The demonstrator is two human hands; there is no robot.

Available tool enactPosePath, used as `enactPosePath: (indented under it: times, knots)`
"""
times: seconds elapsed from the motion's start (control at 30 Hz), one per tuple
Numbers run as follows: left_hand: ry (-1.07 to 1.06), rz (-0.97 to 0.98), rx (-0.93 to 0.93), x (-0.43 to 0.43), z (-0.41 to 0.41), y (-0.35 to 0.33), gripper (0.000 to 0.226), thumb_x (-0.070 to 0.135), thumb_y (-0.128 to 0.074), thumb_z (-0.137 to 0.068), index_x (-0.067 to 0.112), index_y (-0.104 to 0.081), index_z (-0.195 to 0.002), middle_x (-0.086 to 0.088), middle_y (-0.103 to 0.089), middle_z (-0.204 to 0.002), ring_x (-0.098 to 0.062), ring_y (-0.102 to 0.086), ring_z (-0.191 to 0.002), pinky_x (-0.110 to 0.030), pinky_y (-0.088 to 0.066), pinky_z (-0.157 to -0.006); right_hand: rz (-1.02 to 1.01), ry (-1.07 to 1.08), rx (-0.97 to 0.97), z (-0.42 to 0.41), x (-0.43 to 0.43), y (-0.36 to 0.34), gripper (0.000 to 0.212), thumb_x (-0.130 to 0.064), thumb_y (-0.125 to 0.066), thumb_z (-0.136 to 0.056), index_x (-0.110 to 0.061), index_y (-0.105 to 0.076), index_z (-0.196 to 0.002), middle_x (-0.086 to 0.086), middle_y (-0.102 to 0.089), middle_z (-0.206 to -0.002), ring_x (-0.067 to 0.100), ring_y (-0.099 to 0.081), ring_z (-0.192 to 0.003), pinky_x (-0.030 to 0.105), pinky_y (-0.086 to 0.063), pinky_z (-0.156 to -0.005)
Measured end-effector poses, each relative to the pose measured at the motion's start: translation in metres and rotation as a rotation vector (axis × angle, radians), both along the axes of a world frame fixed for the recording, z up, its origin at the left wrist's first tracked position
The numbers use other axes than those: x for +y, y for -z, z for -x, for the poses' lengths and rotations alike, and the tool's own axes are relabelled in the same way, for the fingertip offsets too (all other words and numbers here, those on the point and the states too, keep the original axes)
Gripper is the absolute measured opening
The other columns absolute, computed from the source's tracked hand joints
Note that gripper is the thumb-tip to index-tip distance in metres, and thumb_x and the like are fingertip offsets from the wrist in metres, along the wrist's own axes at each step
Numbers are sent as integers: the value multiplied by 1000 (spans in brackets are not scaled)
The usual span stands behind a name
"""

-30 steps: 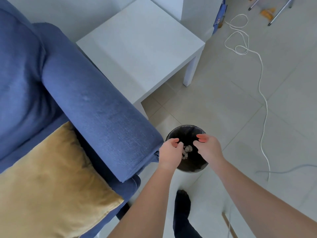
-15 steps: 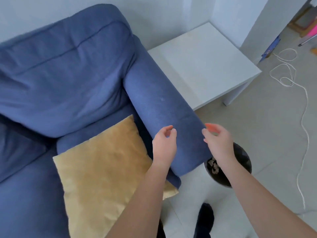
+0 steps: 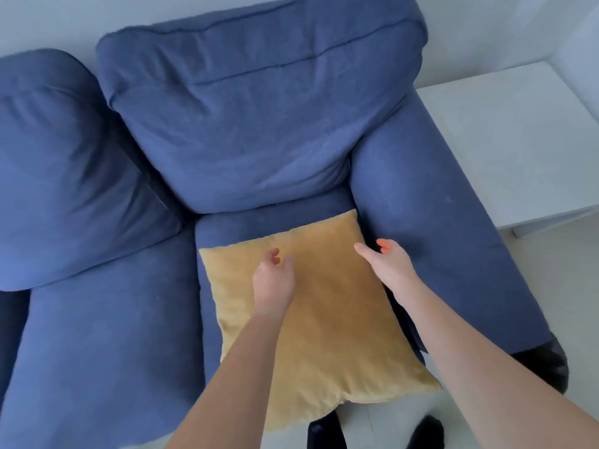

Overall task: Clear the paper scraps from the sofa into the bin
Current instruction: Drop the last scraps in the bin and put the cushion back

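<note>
The bin (image 3: 547, 364) is mostly hidden behind the sofa's armrest (image 3: 431, 202).

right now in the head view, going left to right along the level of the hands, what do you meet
blue seat cushion → left hand over the mustard throw pillow → right hand → sofa armrest → white side table

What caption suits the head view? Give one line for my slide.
Two empty hands, left and right, hover over a yellow cushion on a blue sofa.
</note>
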State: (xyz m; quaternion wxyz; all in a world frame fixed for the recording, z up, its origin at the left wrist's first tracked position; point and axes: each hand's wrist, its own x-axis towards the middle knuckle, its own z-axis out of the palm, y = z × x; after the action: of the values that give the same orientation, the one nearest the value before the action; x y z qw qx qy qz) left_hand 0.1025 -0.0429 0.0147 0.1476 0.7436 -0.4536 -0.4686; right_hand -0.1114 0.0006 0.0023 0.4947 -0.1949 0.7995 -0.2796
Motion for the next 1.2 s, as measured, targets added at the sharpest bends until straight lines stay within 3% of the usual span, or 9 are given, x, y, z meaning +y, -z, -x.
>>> enactPosePath:
  times: [0.13,0.27,0.37,0.43,0.53,0.7,0.87,1.03,1.2]
  knots:
    - [-62,24,-157,-4,-53,21,56,42,-54,-108,22,-43,-160,-4,-53,-153,-31,-58,-129,-46,-53,-100,-120,-11,-28,-25,-22,22,112,-70,-74,-86,-21,-20,-171,5,-33,-173,34,-41,-154,54,-38,-120]
    - [-257,-158,-225,-7,-86,40,90,65,-61,-96,21,-27,-167,-5,-33,-170,-35,-27,-156,-55,-31,-122,-172,-20,-41,-32,-32,41,124,-77,-77,-78,-21,-19,-172,3,-36,-172,33,-43,-152,51,-39,-119]
    - [-385,-288,-161,-2,-105,55,117,82,-69,-79,24,-21,-168,-1,-32,-170,-33,-27,-157,-57,-27,-124,-206,-48,-97,-32,-33,52,126,-77,-81,-72,-22,-25,-170,2,-47,-165,32,-52,-144,48,-43,-112]
    - [-452,-356,7,6,-113,65,127,86,-74,-69,24,-22,-167,0,-43,-162,-33,-40,-149,-56,-34,-121,-223,-45,-93,-30,-31,61,133,-79,-84,-66,-22,-25,-170,2,-48,-163,33,-54,-142,51,-44,-114]
    - [-500,-413,213,15,-115,72,116,79,-80,-70,21,-33,-159,4,-56,-138,-28,-55,-130,-50,-44,-116,-255,-25,-102,-27,-28,73,140,-79,-88,-61,-20,-23,-170,6,-49,-161,35,-55,-140,54,-44,-115]
    - [-497,-319,189,20,-108,76,90,72,-84,-74,20,-51,-140,8,-63,-118,-24,-64,-114,-44,-52,-100,-240,-9,-164,-27,-23,82,127,-76,-94,-52,-16,-49,-156,6,-67,-138,32,-68,-117,52,-53,-104]
    - [-542,-174,225,28,-101,53,67,62,-89,-75,25,-59,-122,9,-70,-116,-15,-67,-104,-41,-54,-95,-85,23,-162,-30,-23,51,95,-56,-94,-74,-16,-51,-150,0,-66,-129,24,-66,-107,44,-51,-94]
    - [-531,55,311,18,-88,-5,60,50,-90,-82,28,-61,-130,15,-71,-118,-6,-68,-106,-24,-51,-80,168,57,-136,-27,-23,-5,78,-46,-91,-82,-25,-51,-146,-14,-66,-121,7,-65,-104,34,-52,-86]
    - [-446,266,392,-29,-77,-44,57,43,-91,-84,34,-63,-133,18,-74,-122,5,-71,-105,-19,-53,-87,393,47,-52,-13,-58,-49,75,-47,-93,-80,-37,-51,-141,-20,-66,-130,2,-65,-117,36,-51,-104]
